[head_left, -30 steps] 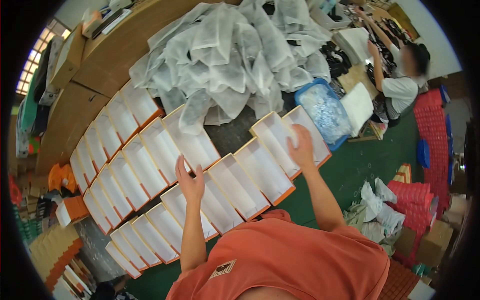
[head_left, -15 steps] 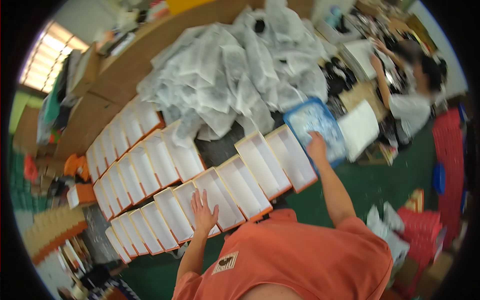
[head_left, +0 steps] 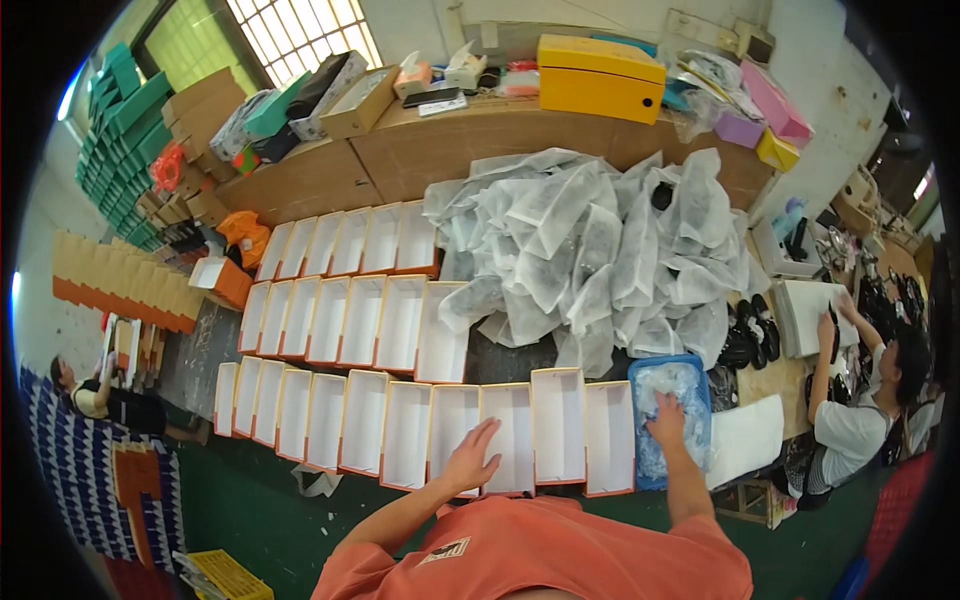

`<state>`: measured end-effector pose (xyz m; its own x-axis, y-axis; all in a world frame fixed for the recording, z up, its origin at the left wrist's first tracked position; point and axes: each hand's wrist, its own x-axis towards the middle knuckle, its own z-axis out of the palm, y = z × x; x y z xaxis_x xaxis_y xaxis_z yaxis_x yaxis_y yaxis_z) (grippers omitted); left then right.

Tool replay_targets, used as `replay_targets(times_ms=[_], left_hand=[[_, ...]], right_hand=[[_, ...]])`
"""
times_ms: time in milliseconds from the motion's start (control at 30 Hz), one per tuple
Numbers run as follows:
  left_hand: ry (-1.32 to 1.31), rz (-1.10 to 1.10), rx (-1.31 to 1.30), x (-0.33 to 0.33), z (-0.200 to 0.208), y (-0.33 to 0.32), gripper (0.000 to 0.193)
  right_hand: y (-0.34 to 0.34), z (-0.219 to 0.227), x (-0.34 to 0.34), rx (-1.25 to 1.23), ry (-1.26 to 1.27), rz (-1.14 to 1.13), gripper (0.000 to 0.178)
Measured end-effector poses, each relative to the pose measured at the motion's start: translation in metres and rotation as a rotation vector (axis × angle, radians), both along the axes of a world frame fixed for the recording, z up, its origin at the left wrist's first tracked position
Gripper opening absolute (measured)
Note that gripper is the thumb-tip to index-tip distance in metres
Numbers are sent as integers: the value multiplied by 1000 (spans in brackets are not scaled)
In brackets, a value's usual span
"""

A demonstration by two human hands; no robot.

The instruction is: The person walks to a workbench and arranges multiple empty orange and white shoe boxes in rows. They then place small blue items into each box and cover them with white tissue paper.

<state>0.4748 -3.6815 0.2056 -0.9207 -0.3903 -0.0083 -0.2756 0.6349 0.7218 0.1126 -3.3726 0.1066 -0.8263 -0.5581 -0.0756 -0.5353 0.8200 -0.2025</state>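
My left hand [head_left: 472, 458] hovers over or rests on the open white-lined boxes [head_left: 507, 430] in the front row, fingers stretched out and nothing held. My right hand [head_left: 667, 420] reaches into a blue plastic tray [head_left: 703, 400] at the right end of that row. The tray is full of small clear-and-white packets [head_left: 655, 462]. The right fingers look slightly apart, with their tips among the packets; nothing is plainly held. Beyond the front row stand two more rows of open orange-edged boxes [head_left: 402, 320]. A large heap of white translucent bags [head_left: 590, 230], with items inside, lies behind the tray.
A white sheet-like stack [head_left: 746, 440] lies right of the tray, with black shoes [head_left: 750, 330] behind it. A co-worker [head_left: 860, 420] handles things at the right; another person [head_left: 110, 400] is far left. A yellow box [head_left: 600, 80] stands on the back ledge.
The whole view has swung and levelled, showing more of the back ledge and the left side. My right hand stays at the blue tray, my left hand over the front boxes.
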Motion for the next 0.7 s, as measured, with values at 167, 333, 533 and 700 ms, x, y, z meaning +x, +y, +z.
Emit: replay_targets(times_ms=[167,333,533,700], left_hand=[[-32,189,182,-10,-21,15,63],[18,265,358,-16,-10,31,60],[90,131,369,-48,-30,43,56],[88,23,775,-108,-11,79,63]], right_hand=[[6,-43,-4,-319,-62,-91,60],[13,-12,8,-178,-20,-236,47],[37,-43,-10,-294,38,-305,53],[60,-14,-26,-691,14,-581,41]])
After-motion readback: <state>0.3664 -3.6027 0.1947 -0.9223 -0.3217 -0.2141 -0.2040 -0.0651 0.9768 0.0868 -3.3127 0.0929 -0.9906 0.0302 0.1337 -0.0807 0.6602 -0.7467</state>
